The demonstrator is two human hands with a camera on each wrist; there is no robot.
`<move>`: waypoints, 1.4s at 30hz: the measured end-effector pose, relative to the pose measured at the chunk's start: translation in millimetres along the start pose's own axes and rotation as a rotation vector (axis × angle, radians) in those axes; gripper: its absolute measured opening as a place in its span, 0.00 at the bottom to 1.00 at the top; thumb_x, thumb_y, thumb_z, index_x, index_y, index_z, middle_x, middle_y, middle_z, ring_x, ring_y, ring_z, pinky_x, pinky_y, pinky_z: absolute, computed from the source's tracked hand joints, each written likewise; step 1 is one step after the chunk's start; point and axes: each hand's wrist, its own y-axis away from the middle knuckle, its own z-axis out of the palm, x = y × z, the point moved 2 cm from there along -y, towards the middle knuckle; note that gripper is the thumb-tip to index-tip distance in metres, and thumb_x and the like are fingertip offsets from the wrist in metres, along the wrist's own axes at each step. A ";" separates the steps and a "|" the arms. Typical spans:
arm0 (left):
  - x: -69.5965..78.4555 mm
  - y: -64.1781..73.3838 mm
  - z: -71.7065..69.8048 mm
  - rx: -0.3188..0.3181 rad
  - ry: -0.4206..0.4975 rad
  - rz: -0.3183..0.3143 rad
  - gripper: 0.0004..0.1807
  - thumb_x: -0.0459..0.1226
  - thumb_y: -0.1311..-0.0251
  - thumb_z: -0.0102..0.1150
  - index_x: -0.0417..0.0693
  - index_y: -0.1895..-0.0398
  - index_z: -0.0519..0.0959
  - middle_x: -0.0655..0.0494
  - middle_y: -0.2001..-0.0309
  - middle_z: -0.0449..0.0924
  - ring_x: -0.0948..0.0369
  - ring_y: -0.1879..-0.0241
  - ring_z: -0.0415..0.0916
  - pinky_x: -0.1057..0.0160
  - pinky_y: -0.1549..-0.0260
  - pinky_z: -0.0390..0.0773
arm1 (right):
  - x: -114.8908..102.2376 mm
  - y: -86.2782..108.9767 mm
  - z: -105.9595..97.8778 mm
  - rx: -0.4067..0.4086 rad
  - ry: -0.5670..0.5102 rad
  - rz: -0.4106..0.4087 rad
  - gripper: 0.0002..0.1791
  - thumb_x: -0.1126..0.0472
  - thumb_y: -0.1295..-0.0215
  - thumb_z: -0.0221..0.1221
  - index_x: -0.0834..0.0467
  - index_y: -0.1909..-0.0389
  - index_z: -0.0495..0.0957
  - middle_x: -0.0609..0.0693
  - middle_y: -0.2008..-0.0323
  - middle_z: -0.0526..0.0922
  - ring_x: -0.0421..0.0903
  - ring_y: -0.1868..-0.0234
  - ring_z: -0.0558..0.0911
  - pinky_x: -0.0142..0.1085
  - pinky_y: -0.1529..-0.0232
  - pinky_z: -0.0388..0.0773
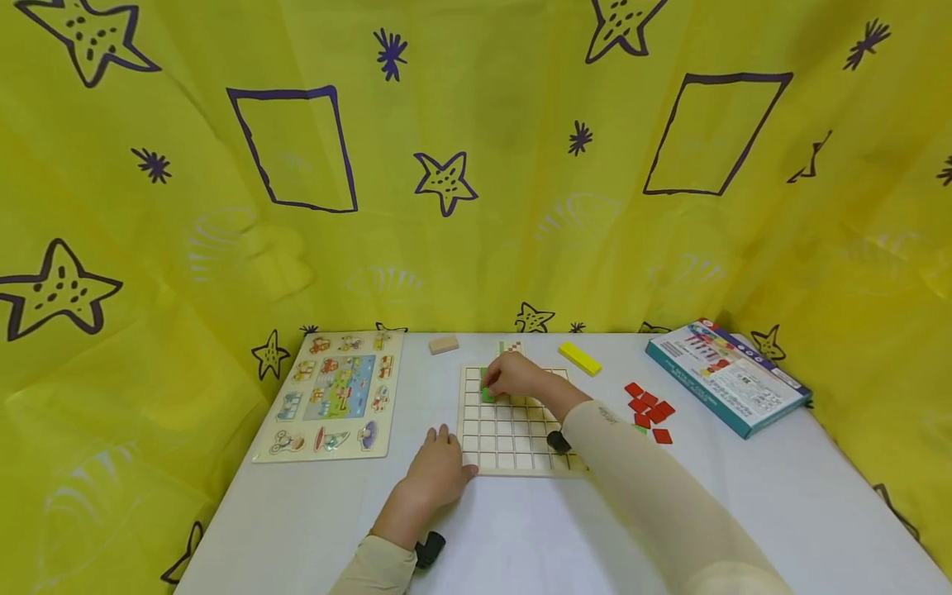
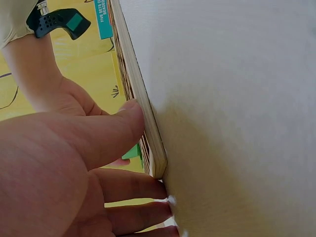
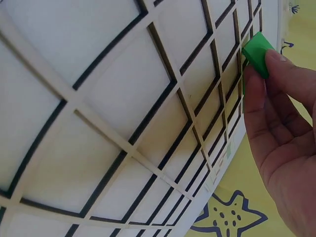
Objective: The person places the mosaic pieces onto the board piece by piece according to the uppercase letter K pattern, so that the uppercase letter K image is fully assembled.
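A wooden grid board [image 1: 506, 434] with raised dividers lies on the white table. My right hand [image 1: 513, 376] is over its far left part and pinches a green square tile [image 3: 257, 52] between thumb and fingers. The tile is tilted against the dividers in the right wrist view. More green [image 1: 484, 374] shows beside the fingertips; how many tiles lie there is hidden. At the board's near left corner is my left hand [image 1: 437, 469]. Its thumb [image 2: 131, 121] touches the board's near edge, and its other fingers extend straight past the corner, down to the table.
Several red tiles [image 1: 649, 405] lie right of the board, with a green tile [image 1: 641, 429] partly behind the right sleeve. Behind stand a yellow bar [image 1: 579, 359], a patterned card [image 1: 510, 347] and a wooden block [image 1: 444, 345]. A picture puzzle [image 1: 327, 397] lies left, a box [image 1: 729, 376] right.
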 end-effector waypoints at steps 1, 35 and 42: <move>-0.2 -0.2 0.3 -0.001 -0.003 -0.001 0.38 0.47 0.33 0.64 0.20 0.36 0.68 0.26 0.31 0.63 0.34 0.30 0.58 0.43 0.34 0.66 | -0.5 -0.6 0.8 -0.001 0.010 -0.005 0.06 0.68 0.37 0.68 0.59 0.60 0.89 0.47 0.63 0.87 0.41 0.62 0.81 0.35 0.59 0.81; 2.3 -0.3 0.8 -0.004 -0.023 0.002 0.38 0.47 0.33 0.63 0.20 0.36 0.68 0.26 0.31 0.63 0.35 0.30 0.59 0.43 0.35 0.67 | 8.5 10.0 -10.9 0.066 0.076 -0.034 0.06 0.61 0.31 0.64 0.56 0.58 0.88 0.44 0.59 0.86 0.43 0.58 0.81 0.42 0.52 0.79; 0.3 0.1 0.7 -0.001 -0.013 -0.002 0.38 0.47 0.33 0.63 0.20 0.36 0.67 0.26 0.31 0.62 0.34 0.29 0.58 0.43 0.34 0.67 | 25.3 31.0 -34.2 0.103 0.014 0.026 0.09 0.61 0.30 0.63 0.60 0.53 0.85 0.47 0.58 0.84 0.45 0.59 0.80 0.39 0.58 0.80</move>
